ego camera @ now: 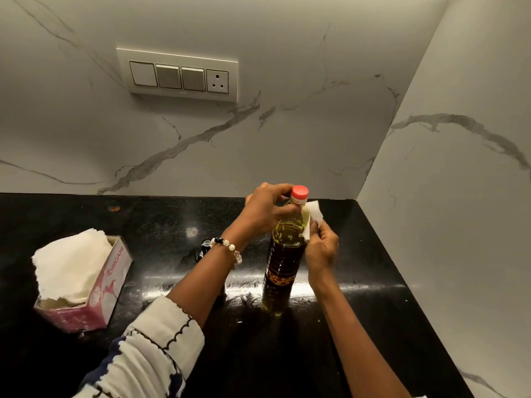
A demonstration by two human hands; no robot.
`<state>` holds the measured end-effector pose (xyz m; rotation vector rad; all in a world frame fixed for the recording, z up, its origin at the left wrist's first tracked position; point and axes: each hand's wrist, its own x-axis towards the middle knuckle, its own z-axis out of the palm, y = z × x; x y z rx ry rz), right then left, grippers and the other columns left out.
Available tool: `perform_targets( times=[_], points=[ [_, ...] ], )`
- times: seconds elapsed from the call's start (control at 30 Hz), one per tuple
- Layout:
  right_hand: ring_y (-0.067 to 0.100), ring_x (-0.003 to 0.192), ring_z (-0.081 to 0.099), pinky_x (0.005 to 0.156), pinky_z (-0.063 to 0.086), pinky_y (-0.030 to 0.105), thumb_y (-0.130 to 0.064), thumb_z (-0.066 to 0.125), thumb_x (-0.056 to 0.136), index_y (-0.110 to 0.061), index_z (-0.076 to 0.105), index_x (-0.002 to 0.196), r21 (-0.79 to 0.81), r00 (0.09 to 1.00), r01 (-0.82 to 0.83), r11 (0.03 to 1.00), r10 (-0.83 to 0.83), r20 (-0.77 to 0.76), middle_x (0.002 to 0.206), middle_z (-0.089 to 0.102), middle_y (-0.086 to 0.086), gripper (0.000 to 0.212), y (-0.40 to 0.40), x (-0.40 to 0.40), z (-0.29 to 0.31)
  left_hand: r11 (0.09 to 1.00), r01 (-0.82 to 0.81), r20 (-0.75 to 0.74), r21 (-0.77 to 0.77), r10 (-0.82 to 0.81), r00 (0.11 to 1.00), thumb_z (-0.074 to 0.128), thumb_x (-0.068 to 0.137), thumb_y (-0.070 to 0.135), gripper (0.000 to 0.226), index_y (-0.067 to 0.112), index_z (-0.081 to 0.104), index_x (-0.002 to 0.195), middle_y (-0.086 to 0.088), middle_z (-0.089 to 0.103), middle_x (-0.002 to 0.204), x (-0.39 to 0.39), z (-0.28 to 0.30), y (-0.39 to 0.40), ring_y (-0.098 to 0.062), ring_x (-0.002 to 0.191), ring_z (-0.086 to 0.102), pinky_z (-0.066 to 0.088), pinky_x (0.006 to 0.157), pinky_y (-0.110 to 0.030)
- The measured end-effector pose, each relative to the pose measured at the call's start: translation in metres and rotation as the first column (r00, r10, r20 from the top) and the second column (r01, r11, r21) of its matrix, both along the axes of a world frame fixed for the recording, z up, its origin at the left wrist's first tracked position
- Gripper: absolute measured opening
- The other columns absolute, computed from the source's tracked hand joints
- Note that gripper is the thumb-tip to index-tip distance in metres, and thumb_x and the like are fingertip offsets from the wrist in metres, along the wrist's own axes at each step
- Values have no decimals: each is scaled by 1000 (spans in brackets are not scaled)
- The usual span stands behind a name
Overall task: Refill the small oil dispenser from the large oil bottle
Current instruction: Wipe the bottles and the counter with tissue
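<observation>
The large oil bottle [283,259] stands upright on the black countertop [359,297], full of yellow oil, with its red cap [299,192] on. My left hand [265,209] grips the bottle's neck just below the cap. My right hand [321,248] pinches a piece of white tissue [311,218] against the bottle's shoulder. A small dark glass object [202,251], maybe the oil dispenser, shows behind my left wrist, mostly hidden.
A pink tissue box [86,285] with white tissues sticking out sits at the left of the counter. Marble walls close the back and right sides. A switch panel [178,74] is on the back wall.
</observation>
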<state>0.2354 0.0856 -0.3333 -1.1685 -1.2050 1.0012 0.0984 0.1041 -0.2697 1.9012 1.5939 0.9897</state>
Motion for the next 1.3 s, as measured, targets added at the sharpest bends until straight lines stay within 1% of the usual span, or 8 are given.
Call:
perform_targets(
  times=[0.23,0.37,0.53,0.73,0.93,1.03,1.17,1.3],
  points=[
    [-9,93,59,82,50,17,-19,41,101,-18,49,135,62,995,6,998,-13,101,100,55,-29,35,-27,4,-8,998,65,-51,-12,-66,997,67,86,34,37,32,60,123,2,54,105,-3,3,1,-20,105,53,46,96,-50],
    [5,111,58,91,49,25,-25,38,101,-18,52,134,143,1000,-26,989,26,4,121,63,-5,36,-12,-9,15,992,118,-45,-49,-120,992,66,86,36,32,33,63,117,-4,53,112,-8,7,2,-21,107,51,47,97,-47],
    [14,73,58,68,48,37,-23,39,102,-23,62,89,17,999,5,1000,-4,-46,80,62,2,26,8,-4,8,989,124,-108,-75,-131,985,63,76,60,43,44,61,115,4,59,116,-12,11,8,-20,113,50,45,97,-49],
    [12,94,66,75,57,29,-30,40,101,-17,61,119,125,993,-12,992,-3,117,102,67,-1,30,-12,4,-4,970,-118,-70,213,135,988,73,82,16,35,14,67,117,-6,65,104,-1,6,-6,-22,95,58,52,83,-41],
    [15,86,67,68,55,31,-32,41,98,-6,54,121,210,976,-114,971,70,206,103,66,11,37,0,-8,10,954,-154,-70,259,178,982,60,91,40,35,11,74,104,-9,63,84,14,10,-6,-15,71,52,32,55,-20],
    [22,107,62,86,54,32,-32,39,98,-8,48,132,254,969,-142,957,82,231,123,60,14,42,-5,-12,10,946,-182,-25,269,196,980,62,89,38,35,6,76,90,-10,60,72,14,13,-5,-15,62,46,32,52,-24],
    [11,144,20,118,20,32,-29,32,100,-12,33,145,329,947,-154,932,45,317,153,28,0,49,-23,-17,1,948,-147,-36,283,164,986,62,90,39,39,2,75,84,-15,56,73,11,14,-3,-22,64,48,34,54,-31],
    [22,112,60,93,49,45,-37,34,98,-14,50,134,218,988,-153,964,151,27,122,62,12,46,-5,-14,10,956,-96,-72,276,120,990,64,89,35,38,-1,74,85,-17,59,77,5,17,1,-28,69,54,36,56,-31]
  ],
)
